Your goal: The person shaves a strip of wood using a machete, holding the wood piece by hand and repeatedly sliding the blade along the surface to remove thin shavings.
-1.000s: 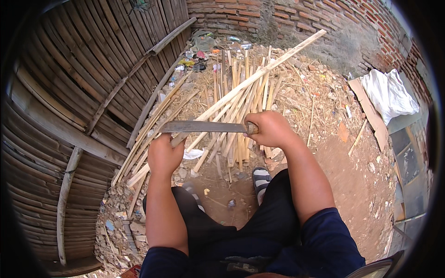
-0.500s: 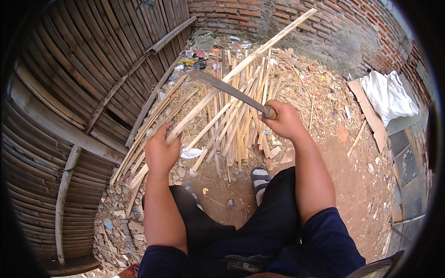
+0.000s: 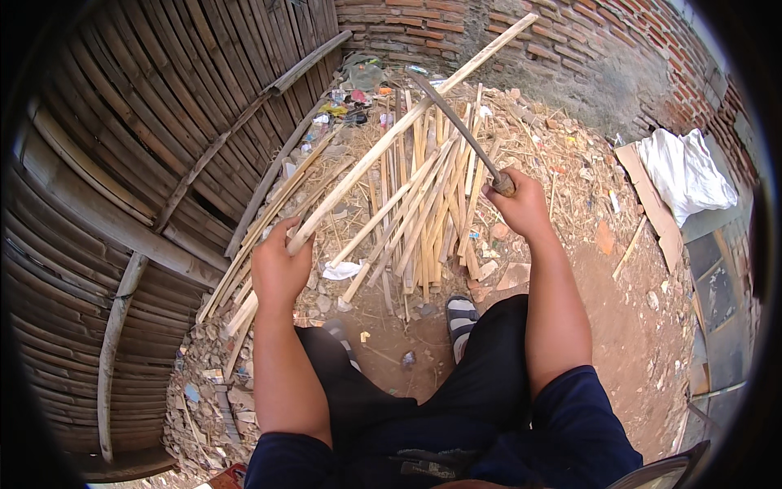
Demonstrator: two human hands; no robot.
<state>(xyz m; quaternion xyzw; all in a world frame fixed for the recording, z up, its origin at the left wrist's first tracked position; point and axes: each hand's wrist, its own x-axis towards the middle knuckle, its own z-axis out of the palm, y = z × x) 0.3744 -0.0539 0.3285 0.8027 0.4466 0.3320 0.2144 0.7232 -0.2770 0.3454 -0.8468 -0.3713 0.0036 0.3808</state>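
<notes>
My left hand [image 3: 281, 265] is closed round the lower part of a long pale wooden strip [image 3: 366, 161], which slants up and away to the right. In my right hand [image 3: 521, 204] is the wooden handle of a machete [image 3: 464, 130], its long dark blade pointing up and to the left. Near its tip the blade crosses the strip; whether the two touch I cannot tell. Beneath them lies a loose pile of thin wooden strips [image 3: 423, 208], spread on the ground before my feet.
A wall of bamboo slats [image 3: 106, 147] rises on the left, a brick wall [image 3: 570, 49] at the back. Rubble and litter [image 3: 358, 90] cover the far ground. To the right lie a white sack [image 3: 688, 175] and a flat cardboard piece [image 3: 656, 208]. Bare dirt [image 3: 570, 350] shows at right.
My right hand has moved right and slightly up, and the machete has swung to a steeper angle, its tip farther up the strip. The strip's far end has shifted slightly left.
</notes>
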